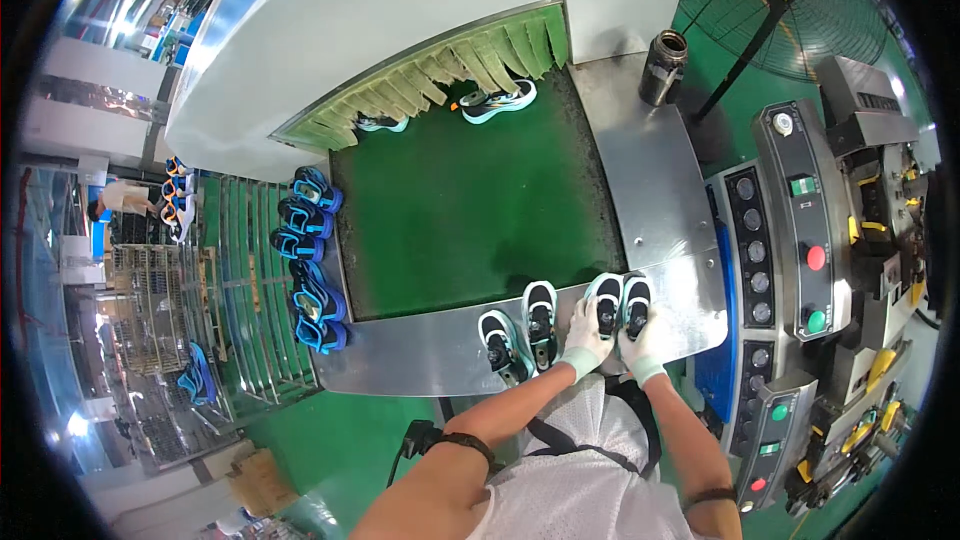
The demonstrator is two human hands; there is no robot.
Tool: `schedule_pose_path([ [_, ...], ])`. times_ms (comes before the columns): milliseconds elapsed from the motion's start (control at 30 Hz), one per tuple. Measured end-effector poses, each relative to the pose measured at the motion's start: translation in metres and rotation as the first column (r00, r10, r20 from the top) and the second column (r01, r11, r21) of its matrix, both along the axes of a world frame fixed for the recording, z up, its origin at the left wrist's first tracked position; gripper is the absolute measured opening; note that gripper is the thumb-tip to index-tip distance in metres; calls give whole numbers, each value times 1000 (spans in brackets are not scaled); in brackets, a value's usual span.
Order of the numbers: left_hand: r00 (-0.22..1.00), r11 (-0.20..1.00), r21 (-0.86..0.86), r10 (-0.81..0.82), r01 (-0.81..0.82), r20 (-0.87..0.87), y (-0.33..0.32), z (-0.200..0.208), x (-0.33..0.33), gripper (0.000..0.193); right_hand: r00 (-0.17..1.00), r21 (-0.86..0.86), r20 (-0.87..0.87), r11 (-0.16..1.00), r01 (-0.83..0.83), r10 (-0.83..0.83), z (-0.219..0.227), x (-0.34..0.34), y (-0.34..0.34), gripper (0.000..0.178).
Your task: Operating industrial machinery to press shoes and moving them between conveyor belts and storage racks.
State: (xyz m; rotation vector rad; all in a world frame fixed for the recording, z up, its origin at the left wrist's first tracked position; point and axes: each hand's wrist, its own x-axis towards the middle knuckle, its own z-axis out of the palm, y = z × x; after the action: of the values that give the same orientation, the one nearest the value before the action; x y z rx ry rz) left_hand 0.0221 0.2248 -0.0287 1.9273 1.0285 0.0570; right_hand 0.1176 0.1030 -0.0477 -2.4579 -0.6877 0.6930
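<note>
My left hand (587, 336), in a white glove, grips a black shoe (604, 292) with a pale blue sole by its left side. My right hand (641, 344), also gloved, is closed on a matching shoe (636, 302) right beside it. Both shoes point away from me at the near metal edge, toes toward the green belt. Just left of my left hand stand two more such shoes, a nearer one (540, 310) and a tilted outer one (500, 342). Dark parts show in the shoe openings; their kind is unclear.
A green conveyor belt (470, 210) runs under a fringed curtain (430, 70), where two more shoes sit partly covered. Blue shoes (318, 300) line a rack (250, 290) at left. A flask (663, 68), a fan (780, 0) and control panels (808, 230) stand at right.
</note>
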Motion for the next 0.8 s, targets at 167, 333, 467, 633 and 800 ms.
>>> schedule_pose_path([
  [167, 993, 989, -145, 38, -22, 108, 42, -12, 5, 67, 912, 247, -152, 879, 408, -380, 5, 10, 31, 70],
  [333, 977, 937, -277, -200, 212, 72, 57, 25, 40, 61, 594, 309, -602, 531, 789, -533, 67, 29, -48, 53],
  [467, 841, 747, -387, -459, 540, 287, -25, 68, 72, 60, 398, 288, -572, 279, 916, -717, 133, -7, -122, 62],
  [633, 488, 327, -390, -747, 861, 451, -171, 110, 63, 64, 93, 470, -426, -132, 873, -900, 164, -110, -231, 66],
  [800, 52, -186, -361, -828, 914, 559, -311, 167, 16, 63, -295, 550, -511, -571, 609, -807, 220, -242, -313, 64],
])
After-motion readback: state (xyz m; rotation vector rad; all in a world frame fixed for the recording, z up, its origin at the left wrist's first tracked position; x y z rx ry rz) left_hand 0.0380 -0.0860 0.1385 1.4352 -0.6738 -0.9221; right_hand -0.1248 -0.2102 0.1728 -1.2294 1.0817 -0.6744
